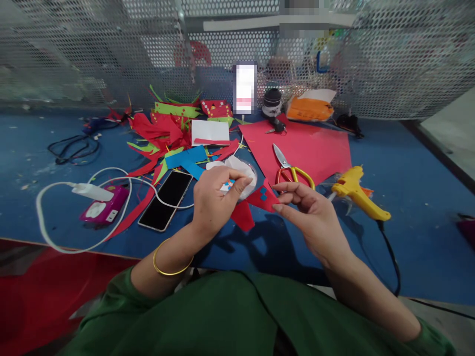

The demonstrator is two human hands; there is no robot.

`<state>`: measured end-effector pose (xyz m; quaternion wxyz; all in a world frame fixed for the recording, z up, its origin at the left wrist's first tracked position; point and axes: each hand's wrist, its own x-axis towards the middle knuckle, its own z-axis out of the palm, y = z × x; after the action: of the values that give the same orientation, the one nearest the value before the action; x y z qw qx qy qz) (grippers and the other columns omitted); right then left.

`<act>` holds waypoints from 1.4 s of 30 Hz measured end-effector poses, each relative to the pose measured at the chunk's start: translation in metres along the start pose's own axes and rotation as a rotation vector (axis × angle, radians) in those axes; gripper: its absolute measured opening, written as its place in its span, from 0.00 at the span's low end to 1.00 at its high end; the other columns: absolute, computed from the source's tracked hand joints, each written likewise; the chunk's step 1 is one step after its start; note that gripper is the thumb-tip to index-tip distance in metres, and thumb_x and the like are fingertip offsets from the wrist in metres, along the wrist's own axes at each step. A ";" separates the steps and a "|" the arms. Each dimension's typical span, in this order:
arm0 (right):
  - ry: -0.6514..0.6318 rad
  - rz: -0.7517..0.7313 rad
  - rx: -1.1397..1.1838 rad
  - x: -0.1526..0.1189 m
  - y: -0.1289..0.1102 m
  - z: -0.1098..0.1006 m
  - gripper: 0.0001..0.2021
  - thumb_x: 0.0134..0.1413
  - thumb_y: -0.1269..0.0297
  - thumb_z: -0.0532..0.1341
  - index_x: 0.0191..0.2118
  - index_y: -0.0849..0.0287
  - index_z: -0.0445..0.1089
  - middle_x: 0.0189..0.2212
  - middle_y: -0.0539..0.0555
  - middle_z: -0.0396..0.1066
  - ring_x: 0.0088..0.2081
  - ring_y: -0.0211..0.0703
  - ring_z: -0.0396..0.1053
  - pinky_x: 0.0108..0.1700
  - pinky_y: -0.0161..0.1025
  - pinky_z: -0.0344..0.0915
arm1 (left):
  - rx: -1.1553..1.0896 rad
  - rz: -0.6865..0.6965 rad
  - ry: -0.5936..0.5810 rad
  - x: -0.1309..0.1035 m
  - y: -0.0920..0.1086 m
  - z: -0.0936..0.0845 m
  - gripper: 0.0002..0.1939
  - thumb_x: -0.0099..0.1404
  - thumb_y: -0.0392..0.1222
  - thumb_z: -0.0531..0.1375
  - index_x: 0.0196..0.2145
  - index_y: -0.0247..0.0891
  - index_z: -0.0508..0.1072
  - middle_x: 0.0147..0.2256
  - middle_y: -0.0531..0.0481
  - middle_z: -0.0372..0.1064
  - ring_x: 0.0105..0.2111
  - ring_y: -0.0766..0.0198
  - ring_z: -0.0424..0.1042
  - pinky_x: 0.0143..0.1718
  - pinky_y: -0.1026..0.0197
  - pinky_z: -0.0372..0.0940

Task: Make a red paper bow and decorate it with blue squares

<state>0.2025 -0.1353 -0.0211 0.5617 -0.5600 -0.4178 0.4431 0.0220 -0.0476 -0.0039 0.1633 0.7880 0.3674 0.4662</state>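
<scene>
My right hand [309, 217] pinches the right edge of a small red piece [264, 197] that carries blue squares. Over a round container with white paper [243, 173] in it, my left hand [218, 198] has thumb and index finger pressed together; whatever is between them is too small to make out. Small blue and coloured bits show in the container beside the left fingers. Another red piece [244, 216] lies just below, between the hands. Scissors [291, 170] with red and yellow handles rest beyond my right hand, on a large red sheet [315, 148].
A yellow glue gun [358, 193] with a black cable lies at the right. Left of my hands are a phone [166, 200], a purple power strip [104, 205] with a looping white cable, and red, green and blue scraps [159, 131]. A perforated metal screen [122, 54] stands behind.
</scene>
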 end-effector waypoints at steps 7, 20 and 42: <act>-0.015 0.009 -0.001 0.001 0.001 0.000 0.17 0.49 0.66 0.70 0.47 0.53 0.75 0.29 0.45 0.74 0.33 0.36 0.72 0.40 0.37 0.66 | -0.142 -0.036 -0.153 0.001 0.005 -0.001 0.10 0.65 0.49 0.66 0.31 0.40 0.77 0.31 0.51 0.80 0.33 0.61 0.77 0.38 0.59 0.67; 0.002 0.022 0.005 0.001 0.001 0.000 0.17 0.48 0.66 0.71 0.46 0.54 0.75 0.28 0.45 0.74 0.32 0.36 0.71 0.40 0.37 0.66 | -0.026 0.060 -0.178 -0.001 0.000 0.004 0.16 0.70 0.48 0.60 0.26 0.40 0.74 0.25 0.53 0.76 0.28 0.63 0.74 0.37 0.57 0.63; 0.003 0.006 -0.031 0.001 0.003 0.001 0.17 0.49 0.66 0.70 0.46 0.55 0.75 0.28 0.45 0.74 0.33 0.38 0.71 0.42 0.39 0.66 | -0.031 -0.001 -0.232 -0.005 0.000 0.010 0.12 0.66 0.47 0.64 0.27 0.40 0.73 0.26 0.57 0.76 0.28 0.65 0.73 0.59 0.46 0.59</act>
<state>0.2018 -0.1345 -0.0237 0.5521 -0.5705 -0.4222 0.4375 0.0285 -0.0503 -0.0124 0.2172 0.8338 0.3391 0.3775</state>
